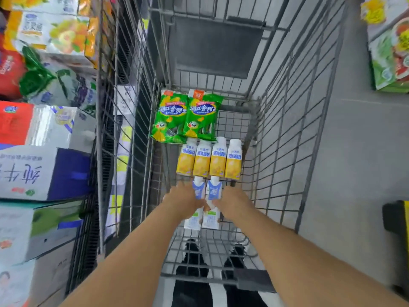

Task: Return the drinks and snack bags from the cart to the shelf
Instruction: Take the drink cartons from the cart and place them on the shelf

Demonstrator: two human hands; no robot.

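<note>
Head view looks down into your wire cart [287,120], where your left hand [183,201] curls round one blue-and-white drink carton [198,189] and your right hand [232,201] curls round the other carton [214,189], the two touching side by side just below the frame's centre. At 12 o'clock from them four yellow bottles [209,159] lie in a row, and further toward 12 two green snack bags [187,117] lie overlapping. Stacked boxes [42,127] fill the 9 o'clock side.
</note>
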